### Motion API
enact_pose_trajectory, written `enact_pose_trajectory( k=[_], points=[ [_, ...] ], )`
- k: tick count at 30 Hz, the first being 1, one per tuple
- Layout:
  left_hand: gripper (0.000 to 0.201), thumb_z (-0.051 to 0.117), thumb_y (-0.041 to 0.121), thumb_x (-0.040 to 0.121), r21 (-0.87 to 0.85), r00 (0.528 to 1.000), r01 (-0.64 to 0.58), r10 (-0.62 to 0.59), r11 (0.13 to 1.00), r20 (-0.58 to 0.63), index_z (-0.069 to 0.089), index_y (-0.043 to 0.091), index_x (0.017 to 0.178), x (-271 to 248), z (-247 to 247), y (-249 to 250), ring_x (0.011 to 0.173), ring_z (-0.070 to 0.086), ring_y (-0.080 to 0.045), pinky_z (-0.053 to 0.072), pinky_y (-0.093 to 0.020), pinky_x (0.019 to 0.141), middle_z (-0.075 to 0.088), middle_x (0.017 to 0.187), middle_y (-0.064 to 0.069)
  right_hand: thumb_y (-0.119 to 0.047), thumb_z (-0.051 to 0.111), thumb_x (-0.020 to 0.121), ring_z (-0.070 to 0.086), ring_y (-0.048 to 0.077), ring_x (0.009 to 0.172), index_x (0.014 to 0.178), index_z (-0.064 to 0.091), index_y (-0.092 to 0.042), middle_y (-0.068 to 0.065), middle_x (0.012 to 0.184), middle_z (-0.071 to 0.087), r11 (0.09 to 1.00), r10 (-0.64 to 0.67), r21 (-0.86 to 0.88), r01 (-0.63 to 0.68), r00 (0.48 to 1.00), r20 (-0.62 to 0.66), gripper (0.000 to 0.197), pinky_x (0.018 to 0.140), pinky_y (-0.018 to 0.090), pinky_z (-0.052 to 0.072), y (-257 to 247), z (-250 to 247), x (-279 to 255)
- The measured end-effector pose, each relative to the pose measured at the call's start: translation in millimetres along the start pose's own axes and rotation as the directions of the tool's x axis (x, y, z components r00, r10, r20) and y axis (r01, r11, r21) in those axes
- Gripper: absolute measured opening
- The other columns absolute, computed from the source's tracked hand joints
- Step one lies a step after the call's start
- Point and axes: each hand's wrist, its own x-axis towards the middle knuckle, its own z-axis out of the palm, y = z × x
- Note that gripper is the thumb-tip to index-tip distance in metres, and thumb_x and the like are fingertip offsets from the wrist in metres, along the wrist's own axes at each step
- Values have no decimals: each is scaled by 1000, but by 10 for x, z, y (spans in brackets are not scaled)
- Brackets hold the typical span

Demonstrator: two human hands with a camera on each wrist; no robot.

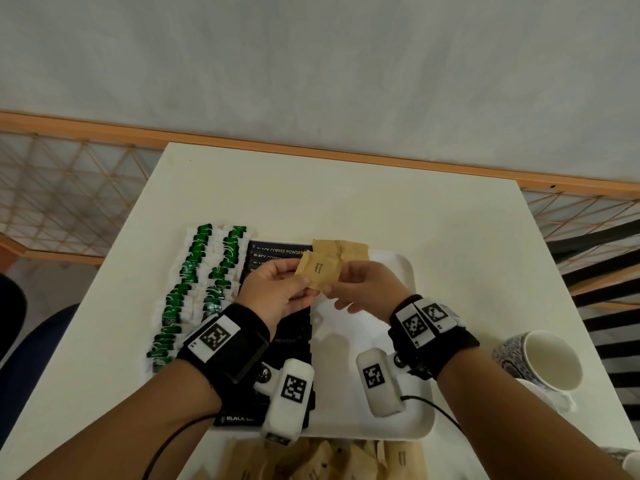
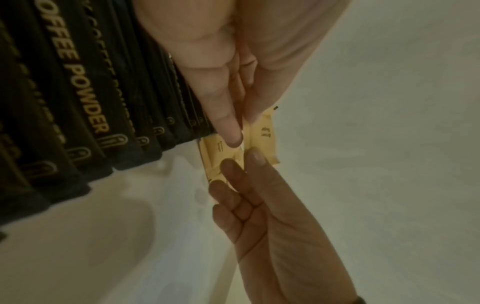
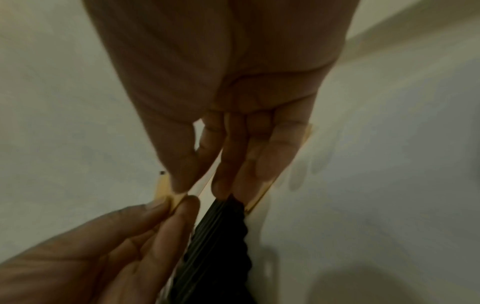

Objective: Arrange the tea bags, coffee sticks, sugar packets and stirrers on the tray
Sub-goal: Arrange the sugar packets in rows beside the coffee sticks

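Loose brown sugar packets [image 1: 322, 460] are heaped just off the near rim of the tray [image 1: 412, 429], not yet placed. Progress is judged at roughly halfway. Left of the tray's coffee row, two columns of green-and-white tea bags [image 1: 194, 289] are laid out; whether they rest on the tray or on the table cannot be told. On the tray's left part, black coffee sticks [image 1: 277, 252] are lined up. Above the tray's middle, one sugar packet [image 1: 317, 273] is pinched at its left end by the left hand [image 1: 277, 292] and at its right end by the right hand [image 1: 367, 289]. A few packets [image 1: 341, 249] lie at the tray's far edge. Right of the tray, a patterned cup [image 1: 540, 358] stands. No stirrers are seen; much of the coffee row is hidden by the wrists, and the packet print is blurred in both wrist views.
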Motion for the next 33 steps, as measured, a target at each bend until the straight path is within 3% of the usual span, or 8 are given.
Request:
enact_pose_trajectory(
  k=[4, 6, 9, 11, 17, 20, 24, 33],
  points=[
    [28, 68, 1, 83, 105, 998, -53, 51, 993, 27, 63, 10, 110, -36, 9, -6, 80, 68, -18, 58, -29, 70, 71, 91, -7, -15, 71, 84, 65, 15, 64, 86, 63, -11, 2, 74, 71, 968, -21, 246, 40, 997, -78, 9, 59, 23, 50, -36, -10, -9],
    [24, 71, 9, 83, 124, 996, -84, 82, 989, 27, 67, 12, 106, -50, 13, 5, 82, 69, -15, 57, -30, 72, 72, 92, -5, -11, 69, 86, 62, 13, 59, 85, 65, -11, 0, 68, 68, 975, -49, 215, 63, 996, -69, 4, 57, 22, 50, -55, -13, -15],
    [12, 70, 9, 83, 138, 995, -94, 95, 986, 2, 71, 14, 95, -52, -3, 29, 68, 67, -10, 52, -21, 57, 73, 81, -3, -7, 68, 86, 59, 10, 55, 85, 68, -12, -4, 63, 66, 983, -74, 163, 82, 996, -56, 5, 55, 19, 49, -57, 9, -25],
    [13, 72, 10, 82, 158, 996, -80, 83, 984, -13, 71, 12, 94, -39, -25, 28, 66, 65, -12, 51, -20, 54, 73, 80, -3, -9, 69, 85, 60, 9, 57, 87, 70, -14, -5, 64, 66, 977, -71, 195, 84, 995, -73, 6, 57, 19, 50, -36, 13, -28],
    [15, 68, 8, 85, 167, 998, -68, 68, 984, 4, 71, 13, 99, -70, -54, 4, 71, 65, -11, 53, -21, 59, 72, 83, -2, -13, 70, 85, 63, 11, 60, 85, 67, -12, -1, 68, 67, 985, 1, 175, 14, 996, -87, 3, 58, 21, 53, 35, 10, -7],
    [18, 65, 8, 88, 212, 992, -105, 118, 972, -47, 67, 20, 100, -48, -111, 4, 72, 62, -10, 51, -20, 58, 65, 83, 1, -12, 64, 89, 59, 10, 58, 89, 68, -10, 2, 69, 64, 997, 9, 78, 5, 984, -178, 4, 56, 19, 51, 78, -62, 63],
    [15, 59, 4, 90, 195, 986, -98, 122, 976, -114, 66, 17, 92, -3, -184, 57, 67, 61, -10, 50, -19, 54, 65, 82, -2, -14, 67, 88, 58, 10, 57, 95, 69, -6, 2, 66, 64, 999, 36, -27, -42, 975, -221, 12, 58, 21, 53, 122, -91, 161],
    [17, 57, 0, 90, 178, 989, -72, 94, 981, -118, 65, 15, 89, -1, -204, 38, 67, 61, -12, 52, -20, 55, 65, 85, -6, -14, 74, 81, 65, 14, 60, 83, 65, -13, 5, 72, 69, 997, 29, -61, -47, 961, -277, 10, 62, 27, 58, 97, -8, 264]
  ],
)
